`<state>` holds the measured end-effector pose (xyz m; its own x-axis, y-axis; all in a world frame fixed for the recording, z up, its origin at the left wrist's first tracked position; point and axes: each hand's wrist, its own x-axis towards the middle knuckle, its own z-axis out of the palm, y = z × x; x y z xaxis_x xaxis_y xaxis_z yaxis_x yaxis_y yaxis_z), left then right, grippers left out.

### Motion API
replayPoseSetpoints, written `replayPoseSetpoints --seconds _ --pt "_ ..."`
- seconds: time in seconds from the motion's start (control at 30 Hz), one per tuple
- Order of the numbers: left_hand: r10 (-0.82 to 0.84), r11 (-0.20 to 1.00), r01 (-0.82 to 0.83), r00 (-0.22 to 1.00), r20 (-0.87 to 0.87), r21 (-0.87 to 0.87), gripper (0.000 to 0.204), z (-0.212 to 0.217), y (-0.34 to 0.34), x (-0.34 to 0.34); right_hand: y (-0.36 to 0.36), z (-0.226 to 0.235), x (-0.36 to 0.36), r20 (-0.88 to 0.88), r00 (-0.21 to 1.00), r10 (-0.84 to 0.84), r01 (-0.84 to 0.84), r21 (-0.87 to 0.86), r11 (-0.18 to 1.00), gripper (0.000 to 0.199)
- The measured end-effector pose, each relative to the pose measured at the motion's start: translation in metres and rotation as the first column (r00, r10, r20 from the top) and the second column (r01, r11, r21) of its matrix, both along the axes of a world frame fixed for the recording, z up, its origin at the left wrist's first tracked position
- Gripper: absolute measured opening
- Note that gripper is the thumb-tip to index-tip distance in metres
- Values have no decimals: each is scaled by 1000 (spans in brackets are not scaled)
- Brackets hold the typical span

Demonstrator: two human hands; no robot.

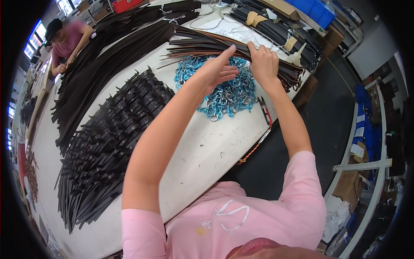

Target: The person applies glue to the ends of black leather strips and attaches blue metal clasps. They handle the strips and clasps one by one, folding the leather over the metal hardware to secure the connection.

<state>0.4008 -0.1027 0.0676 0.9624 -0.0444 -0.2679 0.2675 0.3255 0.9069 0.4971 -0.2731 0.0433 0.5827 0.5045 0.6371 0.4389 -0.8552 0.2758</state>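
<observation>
Nearby, on the bench [202, 153]: black straps [120, 121] laid left of the blue chains [230, 95], scissors [266, 114] right.
Dark strips [202, 45]: spread beyond the chains.
Left hand [213, 72]: held wide over the chains.
Right hand [265, 63]: curled against the strips; grip cannot be told.

matt leather-look strips [199, 42], shiny metal rings [230, 93], smth matt tbltop [196, 153], matt cloth tee [271, 216], glossy plas. bin [317, 14]
</observation>
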Motion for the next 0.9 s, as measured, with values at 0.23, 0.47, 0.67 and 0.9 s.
replayPoseSetpoints --seconds 0.23,0.47,0.67,0.9 --pt "454 539 -401 879 -145 -741 54 -22 -18 98 -30 10 -23 147 973 176 -176 -11 984 39" --pt "563 581 -474 821 -94 -662 13 -56 2 108 -40 33 9 -636 647 420 -334 259 906 61" --pt "493 606 -424 864 -101 -673 15 -48 -17 103 3 10 136 -633 767 100 -113 20 993 40" --pt "506 578 -472 847 -162 -665 19 -48 -11 92 43 -21 153 -627 779 -12 -202 -268 942 38"
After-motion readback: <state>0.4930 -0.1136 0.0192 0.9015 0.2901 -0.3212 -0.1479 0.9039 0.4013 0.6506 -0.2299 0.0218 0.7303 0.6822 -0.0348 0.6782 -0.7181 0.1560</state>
